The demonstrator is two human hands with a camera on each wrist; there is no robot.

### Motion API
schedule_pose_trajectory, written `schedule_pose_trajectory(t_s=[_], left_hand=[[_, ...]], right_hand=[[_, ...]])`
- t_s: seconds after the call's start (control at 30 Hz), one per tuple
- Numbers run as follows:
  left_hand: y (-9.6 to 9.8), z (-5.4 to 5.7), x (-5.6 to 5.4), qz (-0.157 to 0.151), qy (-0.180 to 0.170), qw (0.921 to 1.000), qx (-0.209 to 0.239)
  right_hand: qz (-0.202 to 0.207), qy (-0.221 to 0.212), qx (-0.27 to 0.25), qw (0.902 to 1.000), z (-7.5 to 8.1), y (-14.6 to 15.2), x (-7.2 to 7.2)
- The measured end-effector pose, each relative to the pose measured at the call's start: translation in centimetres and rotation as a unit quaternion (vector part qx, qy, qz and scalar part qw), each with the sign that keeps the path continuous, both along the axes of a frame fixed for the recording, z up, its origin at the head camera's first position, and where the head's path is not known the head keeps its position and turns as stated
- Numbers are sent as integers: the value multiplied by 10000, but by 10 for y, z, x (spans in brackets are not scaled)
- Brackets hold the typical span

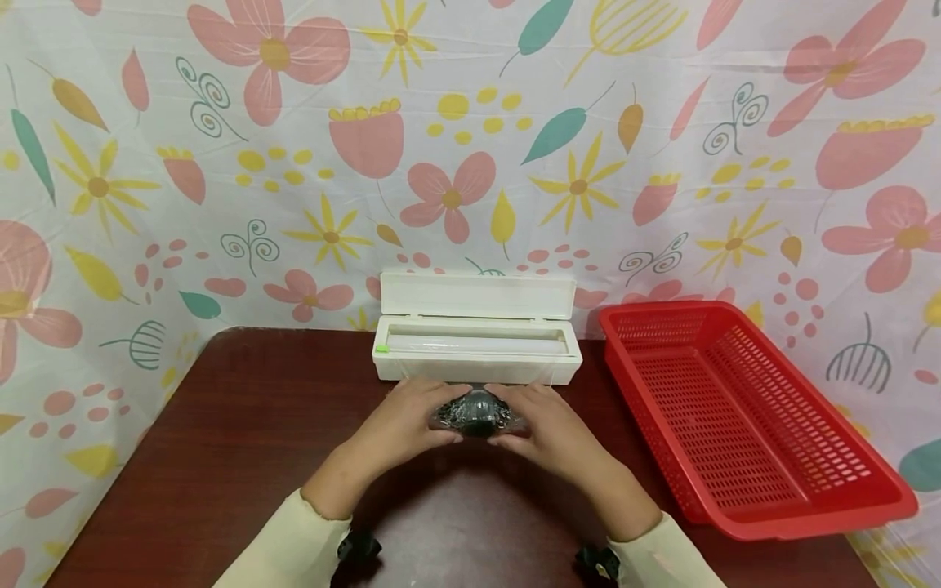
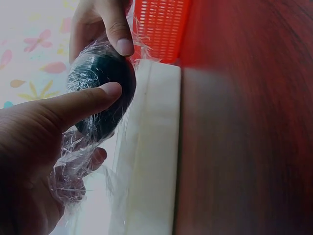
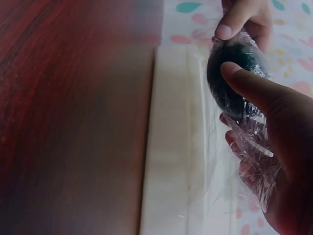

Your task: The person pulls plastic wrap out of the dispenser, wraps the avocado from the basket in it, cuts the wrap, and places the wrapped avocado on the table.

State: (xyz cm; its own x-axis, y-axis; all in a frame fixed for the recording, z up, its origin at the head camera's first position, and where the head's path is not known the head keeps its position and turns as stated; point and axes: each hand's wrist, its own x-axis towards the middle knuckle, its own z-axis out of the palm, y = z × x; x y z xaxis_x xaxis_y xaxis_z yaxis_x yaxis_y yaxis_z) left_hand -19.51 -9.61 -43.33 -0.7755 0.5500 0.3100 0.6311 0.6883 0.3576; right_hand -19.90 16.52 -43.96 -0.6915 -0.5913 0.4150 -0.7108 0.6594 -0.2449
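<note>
A dark, smooth oval object [image 1: 479, 412] wrapped in cling film [image 2: 73, 161] is raised in front of the white box; which kind of object it is I cannot tell. My left hand [image 1: 403, 420] grips its left end and my right hand [image 1: 550, 425] its right end. Both thumbs press on the dark surface, as the left wrist view shows. Crumpled film bunches out at the ends, within the curled fingers. Behind the hands stands the white cling film box [image 1: 478, 369], its lid [image 1: 478, 296] raised, with the film roll [image 1: 470, 344] inside.
A red plastic basket [image 1: 816, 524] with perforated walls stands on the right of the dark brown table [image 1: 265, 425]. A floral cloth [image 1: 470, 106] hangs behind the table. Black wrist devices [image 1: 359, 545] sit at both cream sleeves [image 1: 290, 543].
</note>
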Motion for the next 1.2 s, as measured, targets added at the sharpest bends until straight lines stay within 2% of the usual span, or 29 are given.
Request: schedule_pose_trajectory(t_s=[0.27,0.53,0.63,0.8,1.0,1.2], left_hand=[[0,-16,-11,66,-412,9985,354],[-1,-30,-19,283,-1098,9912,685],[-1,-34,-22,379,-1148,9905,652],[0,-38,-25,400,-1258,9886,725],[0,-41,-31,371,-1307,9875,793],[2,-46,-38,636,-1463,9823,978]], right_hand=[[-30,-255,80,9996,-11,-1,-8],[-158,-493,392,9979,-20,-7,-15],[-204,-602,380,9973,-22,-9,-18],[-188,-837,78,9963,-25,-10,-23],[-279,-850,50,9960,-28,-11,-27],[-581,-1148,157,9916,-31,-13,-32]])
